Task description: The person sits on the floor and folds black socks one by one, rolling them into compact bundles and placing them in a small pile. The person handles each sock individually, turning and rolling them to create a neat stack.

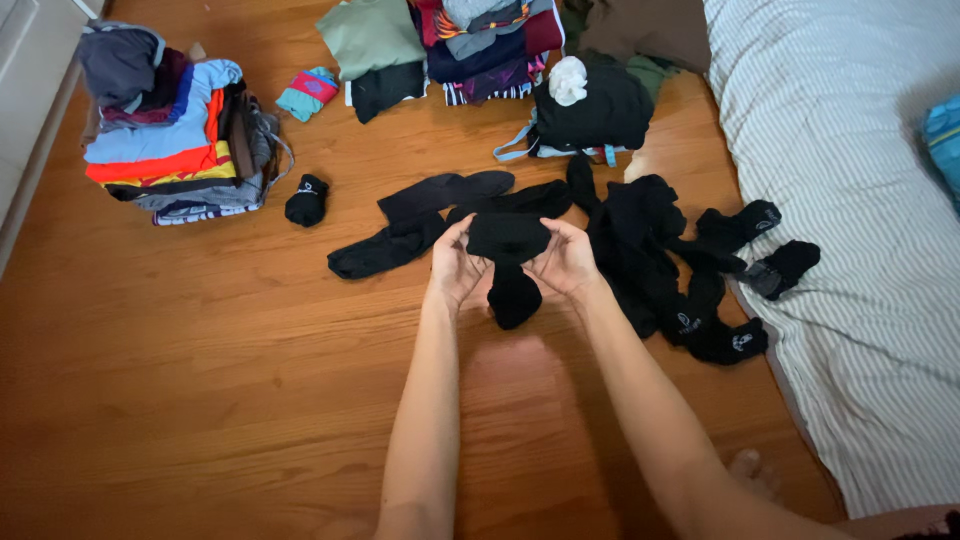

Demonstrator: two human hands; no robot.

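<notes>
Both my hands hold one black sock [510, 262] above the wooden floor [200, 380]. My left hand [455, 268] grips its left side and my right hand [567, 262] grips its right side, with the sock's toe end hanging down between them. Beyond the hands lie two long black socks [420, 222] flat on the floor. A heap of several black socks [680, 265] sits just right of my right hand. One rolled black sock ball [306, 201] rests alone to the left.
A stack of folded colourful clothes [170, 135] stands at the far left. More folded piles [470, 45] and a black pile topped by a white sock [568, 80] sit at the back. A striped mattress [860, 200] fills the right side.
</notes>
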